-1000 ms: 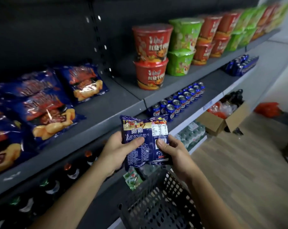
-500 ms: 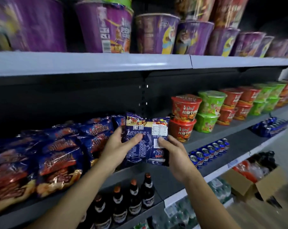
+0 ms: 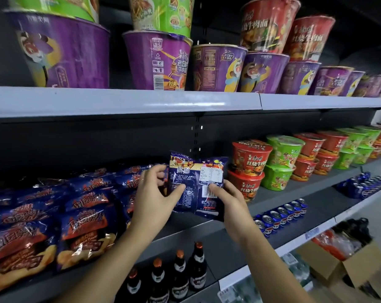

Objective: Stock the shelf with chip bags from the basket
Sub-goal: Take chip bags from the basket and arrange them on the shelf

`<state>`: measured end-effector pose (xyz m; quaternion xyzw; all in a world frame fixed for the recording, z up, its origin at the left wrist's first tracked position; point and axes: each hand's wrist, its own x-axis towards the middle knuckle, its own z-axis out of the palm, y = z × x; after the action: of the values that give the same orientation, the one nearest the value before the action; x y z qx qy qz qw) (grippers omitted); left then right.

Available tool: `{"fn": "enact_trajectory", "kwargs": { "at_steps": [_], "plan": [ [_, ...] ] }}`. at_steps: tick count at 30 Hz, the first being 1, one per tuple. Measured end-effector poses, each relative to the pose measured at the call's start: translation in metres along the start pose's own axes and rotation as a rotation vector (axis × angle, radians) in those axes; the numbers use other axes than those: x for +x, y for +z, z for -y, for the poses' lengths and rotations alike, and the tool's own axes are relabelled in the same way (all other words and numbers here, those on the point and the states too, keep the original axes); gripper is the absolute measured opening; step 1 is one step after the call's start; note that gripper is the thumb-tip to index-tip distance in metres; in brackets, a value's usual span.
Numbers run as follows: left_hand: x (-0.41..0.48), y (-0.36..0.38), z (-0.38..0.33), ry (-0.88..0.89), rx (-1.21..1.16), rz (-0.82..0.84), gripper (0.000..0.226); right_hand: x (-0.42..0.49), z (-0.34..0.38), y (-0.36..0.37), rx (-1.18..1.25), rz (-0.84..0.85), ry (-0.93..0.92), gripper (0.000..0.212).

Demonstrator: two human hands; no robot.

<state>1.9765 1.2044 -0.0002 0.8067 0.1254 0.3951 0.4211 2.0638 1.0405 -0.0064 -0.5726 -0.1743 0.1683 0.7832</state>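
thumbs press the chip bag's [image 3: 196, 182] printed back, other fingers [image 3: 151, 171] curled round its side edges: left hand [image 3: 156, 197] and right hand [image 3: 231, 204] both clamp it, equally near. it stands upright, long axis vertical, over the shelf's [image 3: 277, 204] front edge, between the stocked bags [image 3: 82, 217] on the left and red noodle bowls [image 3: 248, 171] on the right; its gap likely lies straight back.

On the red cup [image 3: 266, 25]: 红烧牛肉面; on the purple cup [image 3: 156, 62]: 老坛酸菜牛肉面 (partly blurred).

The chip bag [image 3: 196, 189] is glossy, crinkled foil-like plastic; the shelf [image 3: 123, 101] looks like smooth matt painted metal; the dark bottles [image 3: 178, 278] are probably glass.
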Motion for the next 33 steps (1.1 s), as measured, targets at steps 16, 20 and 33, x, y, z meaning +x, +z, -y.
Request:
{"fn": "enact_trajectory", "kwargs": {
  "at_steps": [16,20,33],
  "plan": [
    [0.011,0.024,-0.003,-0.333,-0.380,0.178,0.033,-0.003,0.002,0.001,-0.267,0.000,-0.277,0.027],
    [0.011,0.025,0.005,-0.384,-0.445,0.203,0.031,0.009,-0.007,-0.009,-0.229,-0.081,-0.194,0.042],
    [0.000,0.054,0.034,-0.367,-0.074,0.292,0.023,0.034,-0.041,-0.031,-0.218,-0.181,-0.022,0.032]
  ]
}}
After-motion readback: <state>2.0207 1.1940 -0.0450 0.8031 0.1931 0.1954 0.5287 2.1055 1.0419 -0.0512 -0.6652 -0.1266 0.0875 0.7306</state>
